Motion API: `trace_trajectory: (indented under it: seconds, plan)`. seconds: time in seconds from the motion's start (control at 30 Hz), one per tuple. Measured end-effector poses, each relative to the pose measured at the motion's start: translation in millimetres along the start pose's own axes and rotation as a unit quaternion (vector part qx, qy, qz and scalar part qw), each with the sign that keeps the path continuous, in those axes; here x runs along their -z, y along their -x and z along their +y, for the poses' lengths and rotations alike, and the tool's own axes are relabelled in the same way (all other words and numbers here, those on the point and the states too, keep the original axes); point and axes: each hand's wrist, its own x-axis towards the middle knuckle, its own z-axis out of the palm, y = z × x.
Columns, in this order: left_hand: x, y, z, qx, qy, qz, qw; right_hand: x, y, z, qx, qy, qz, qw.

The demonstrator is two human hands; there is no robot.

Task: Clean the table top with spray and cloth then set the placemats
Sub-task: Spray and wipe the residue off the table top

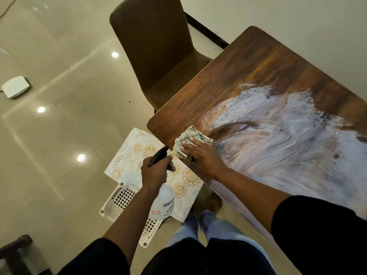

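Observation:
A dark wooden table top [248, 72] fills the right side, smeared with white streaks and dark specks over its near half. My right hand [200, 153] presses flat on a folded, patterned cloth [186, 138] at the table's near left edge. My left hand [155, 171] grips the neck of a white spray bottle [163, 201] with a black trigger head, held off the table to the left. Placemats [129, 155] with gold floral circles lie on a white plastic basket [121, 201] on the floor below the bottle.
A brown chair [158, 52] stands at the table's far left side. A white flat device [14, 86] lies on the glossy tiled floor at the left. A wall runs behind the table. My legs and feet are beside the basket.

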Motion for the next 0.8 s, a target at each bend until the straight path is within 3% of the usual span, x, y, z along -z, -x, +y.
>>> trace_trajectory:
  seconds: [0.17, 0.3, 0.57, 0.8]
  plan:
    - [-4, 12, -8, 0.003, -0.029, -0.039, 0.999, 5, 85, 23, -0.123, 0.025, 0.128, 0.984]
    - [-3, 15, -17, -0.011, -0.039, -0.052, 0.998, -2, 103, 22, -0.207, 0.027, 0.125, 0.970]
    - [1, 15, -25, -0.028, -0.052, -0.046, 0.997, -23, 30, -26, -0.068, 0.027, -0.040, 0.997]
    - [1, 12, -23, -0.051, -0.081, -0.055, 0.994, -25, 27, -45, -0.060, 0.022, 0.003, 0.998]
